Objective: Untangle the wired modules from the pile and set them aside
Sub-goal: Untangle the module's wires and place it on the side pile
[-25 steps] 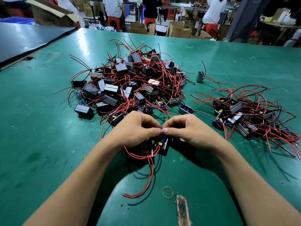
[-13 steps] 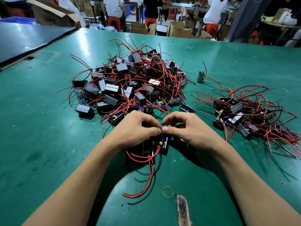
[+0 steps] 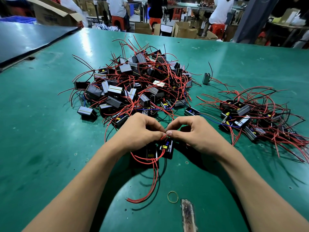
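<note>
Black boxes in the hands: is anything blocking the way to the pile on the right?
Nothing visible blocks it. Between the held modules and the set-aside group lies only bare green table, besides the right hand pinching their red wires.

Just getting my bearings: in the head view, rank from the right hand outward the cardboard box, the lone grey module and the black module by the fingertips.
1. The black module, just under the right hand.
2. The lone grey module, mid-table, farther back.
3. The cardboard box, beyond the table's far left.
</note>
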Motion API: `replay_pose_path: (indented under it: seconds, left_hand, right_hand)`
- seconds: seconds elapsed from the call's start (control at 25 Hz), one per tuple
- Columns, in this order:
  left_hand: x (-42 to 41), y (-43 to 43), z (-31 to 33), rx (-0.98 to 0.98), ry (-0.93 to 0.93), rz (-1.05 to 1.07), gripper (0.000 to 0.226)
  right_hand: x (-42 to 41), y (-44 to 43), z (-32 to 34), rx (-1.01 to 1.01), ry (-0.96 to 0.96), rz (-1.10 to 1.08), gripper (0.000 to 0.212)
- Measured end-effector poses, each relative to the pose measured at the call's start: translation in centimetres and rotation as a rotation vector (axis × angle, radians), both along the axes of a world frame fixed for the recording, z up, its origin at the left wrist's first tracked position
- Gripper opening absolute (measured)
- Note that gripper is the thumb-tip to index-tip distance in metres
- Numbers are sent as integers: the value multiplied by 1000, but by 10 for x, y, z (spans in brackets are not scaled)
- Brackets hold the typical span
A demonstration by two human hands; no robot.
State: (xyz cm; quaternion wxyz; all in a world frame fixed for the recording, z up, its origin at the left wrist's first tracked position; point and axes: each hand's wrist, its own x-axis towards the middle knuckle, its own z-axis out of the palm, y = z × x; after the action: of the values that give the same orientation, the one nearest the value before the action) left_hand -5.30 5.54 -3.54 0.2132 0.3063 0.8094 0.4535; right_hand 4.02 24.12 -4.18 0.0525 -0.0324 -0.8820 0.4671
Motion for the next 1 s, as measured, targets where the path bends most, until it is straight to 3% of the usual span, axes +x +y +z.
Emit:
replay_pose_path:
  seconds: [0.44,0.68,1.0]
  left_hand:
    - [0,1,1,-14,7,58,8]
    - [2,2,-1,-43,104,27,8]
    - [1,-1,1,3,3,-36,5]
  right_hand:
    - [1,-2,2,-29,28,-7,7]
    - [0,-3,4,24,68,0,9]
    - [-1,0,-2,36,61,-2,5]
